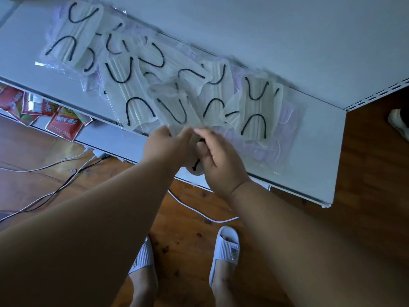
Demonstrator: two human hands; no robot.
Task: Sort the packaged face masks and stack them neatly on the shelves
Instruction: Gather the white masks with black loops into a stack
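Hands, left [164, 144] and right [218, 156], pinch one mask packet [177, 109]; slippery film just beyond them may slide off.

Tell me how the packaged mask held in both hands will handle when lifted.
Likely floppy: the packaged mask is thin pleated fabric in clear film. Probably light, as the left hand and right hand grip only its end. The glossy film may slip.

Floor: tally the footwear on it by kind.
White slippers: 2
White shoe, partly cut off at the right edge: 1
Total: 3
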